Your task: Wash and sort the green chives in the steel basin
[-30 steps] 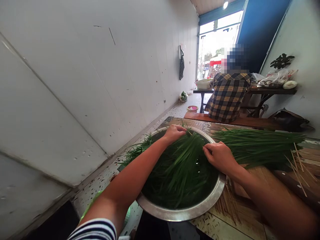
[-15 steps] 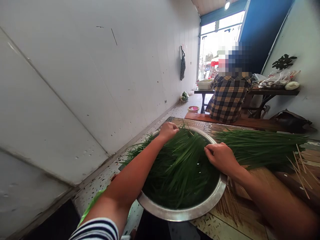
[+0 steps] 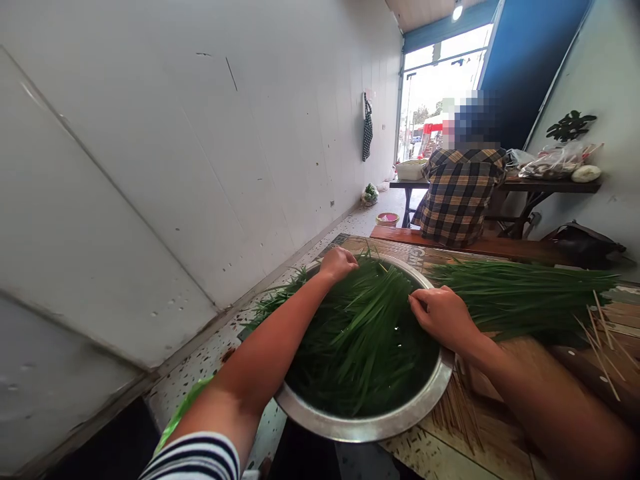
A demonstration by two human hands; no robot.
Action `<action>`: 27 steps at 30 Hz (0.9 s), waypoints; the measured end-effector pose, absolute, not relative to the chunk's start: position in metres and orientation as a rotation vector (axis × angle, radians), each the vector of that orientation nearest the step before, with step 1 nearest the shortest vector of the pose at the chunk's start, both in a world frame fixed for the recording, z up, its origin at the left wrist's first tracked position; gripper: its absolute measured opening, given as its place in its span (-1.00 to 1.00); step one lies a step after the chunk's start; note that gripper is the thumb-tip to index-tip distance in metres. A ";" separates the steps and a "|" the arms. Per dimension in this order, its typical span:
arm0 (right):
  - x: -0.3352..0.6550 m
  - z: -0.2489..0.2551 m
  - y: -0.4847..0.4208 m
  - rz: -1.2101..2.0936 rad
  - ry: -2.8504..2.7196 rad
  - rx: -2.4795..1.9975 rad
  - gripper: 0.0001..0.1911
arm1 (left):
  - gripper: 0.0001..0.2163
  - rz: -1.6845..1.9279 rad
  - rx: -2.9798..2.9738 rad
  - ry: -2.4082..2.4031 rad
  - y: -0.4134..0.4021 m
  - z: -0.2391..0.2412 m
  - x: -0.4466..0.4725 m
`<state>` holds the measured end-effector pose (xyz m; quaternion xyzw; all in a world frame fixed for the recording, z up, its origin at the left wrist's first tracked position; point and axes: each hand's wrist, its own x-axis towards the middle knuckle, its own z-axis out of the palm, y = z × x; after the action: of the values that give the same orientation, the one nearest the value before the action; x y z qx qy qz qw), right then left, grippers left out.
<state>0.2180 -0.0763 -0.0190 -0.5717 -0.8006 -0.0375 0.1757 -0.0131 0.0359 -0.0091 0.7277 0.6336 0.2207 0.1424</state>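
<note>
A wide metal basin holds a mass of long green leaves that look like garlic chives, sitting in dark water. Over its far left side my left hand is closed, fingers curled down at the edge of the leaves. At the right rim my right hand makes a pinch, thumb against forefinger, beside the ends of the fanned leaves. Whatever either hand grips is hidden or too small to make out. Between the hands, a short tan stick tip shows among the leaves.
More chives lie on the wooden table to the right. Thin wooden skewers are by the basin, and others lie farther right. A person in a plaid shirt sits ahead on a bench. A white wall runs along the left.
The view shifts very slightly. Both hands keep nearly the same place and pose at the basin, and the leaves look unchanged.
</note>
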 end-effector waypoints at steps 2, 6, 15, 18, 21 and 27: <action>0.218 -0.019 -0.076 -0.110 -2.269 -1.616 -0.65 | -0.81 0.702 2.080 1.801 0.037 -0.011 -0.012; 0.218 -0.019 -0.076 -0.133 -2.269 -1.585 -0.64 | -0.76 0.823 2.011 1.677 0.039 -0.019 -0.005; 0.218 -0.021 -0.075 -0.143 -2.271 -1.569 -0.64 | -0.73 0.877 1.962 1.539 0.025 -0.014 0.013; 0.219 -0.021 -0.075 -0.131 -2.271 -1.580 -0.63 | -0.73 0.880 1.959 1.536 0.023 -0.010 0.014; 0.219 -0.020 -0.075 -0.117 -2.274 -1.580 -0.64 | -0.74 0.882 1.969 1.509 0.023 -0.011 0.014; 0.219 -0.020 -0.075 -0.137 -2.268 -1.585 -0.63 | -0.76 0.781 2.056 1.321 0.013 -0.007 0.021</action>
<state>0.2189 -0.0755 -0.0202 -0.5623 -0.8047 -0.0486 0.1844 0.0210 0.0130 -0.0072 0.7682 0.4939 0.2920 0.2840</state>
